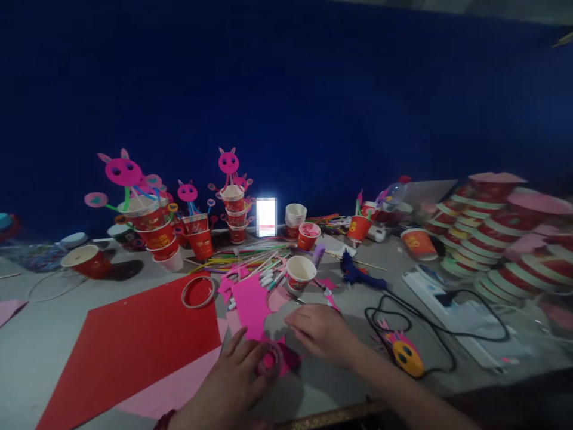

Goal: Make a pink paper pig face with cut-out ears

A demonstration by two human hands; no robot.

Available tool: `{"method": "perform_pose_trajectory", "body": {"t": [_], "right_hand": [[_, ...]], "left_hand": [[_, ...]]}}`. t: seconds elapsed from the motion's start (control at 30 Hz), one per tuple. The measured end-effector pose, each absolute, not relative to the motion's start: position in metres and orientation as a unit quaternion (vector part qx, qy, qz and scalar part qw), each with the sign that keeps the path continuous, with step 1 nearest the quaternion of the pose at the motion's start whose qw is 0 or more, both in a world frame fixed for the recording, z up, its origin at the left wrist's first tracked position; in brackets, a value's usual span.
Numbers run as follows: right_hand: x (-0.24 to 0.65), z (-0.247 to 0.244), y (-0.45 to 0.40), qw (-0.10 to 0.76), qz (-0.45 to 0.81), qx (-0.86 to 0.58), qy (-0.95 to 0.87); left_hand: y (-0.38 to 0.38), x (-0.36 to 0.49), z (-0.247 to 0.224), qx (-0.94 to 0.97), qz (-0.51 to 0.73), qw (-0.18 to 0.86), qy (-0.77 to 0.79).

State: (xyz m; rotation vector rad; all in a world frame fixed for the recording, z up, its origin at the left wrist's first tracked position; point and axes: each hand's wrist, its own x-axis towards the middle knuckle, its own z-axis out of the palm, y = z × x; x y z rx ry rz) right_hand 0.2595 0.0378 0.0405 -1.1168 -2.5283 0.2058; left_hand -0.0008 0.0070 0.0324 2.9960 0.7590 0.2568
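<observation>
My left hand [235,373] is low in the middle, thumb and forefinger round a clear ring-shaped thing [274,362] that looks like a tape roll. That ring lies on bright pink paper [249,304] with rounded pieces cut from its edge. Just right of the paper, my right hand [320,331] has its fingers pinched together. What it holds, if anything, I cannot make out. A paper cup [301,275] stands beyond my right hand, with white markers [267,279] beside it. Under my left forearm is a light pink sheet [174,382].
At left lie a red sheet [138,346] and a tape ring [198,292]. Pink-faced cup figures [150,224] stand behind. A blue glue gun [358,275], black cable [416,310], yellow-faced figure [408,358] and white power strip [465,328] lie right, before stacked cups [478,221]. A phone [267,216] glows behind.
</observation>
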Motion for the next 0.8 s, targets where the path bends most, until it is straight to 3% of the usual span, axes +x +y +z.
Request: {"method": "perform_pose_trajectory", "body": {"t": [0.23, 0.5, 0.8], "right_hand": [[0.325, 0.031, 0.044, 0.167, 0.054, -0.555, -0.813], [0.324, 0.03, 0.083, 0.073, -0.009, -0.669, -0.739], [0.335, 0.027, 0.086, 0.158, 0.014, -0.699, -0.697]], "left_hand": [[0.01, -0.004, 0.011, 0.964, 0.141, -0.1, 0.202], [0.007, -0.002, -0.002, 0.956, 0.156, -0.124, 0.217], [0.009, -0.002, -0.01, 0.944, 0.184, -0.155, 0.227]]}}
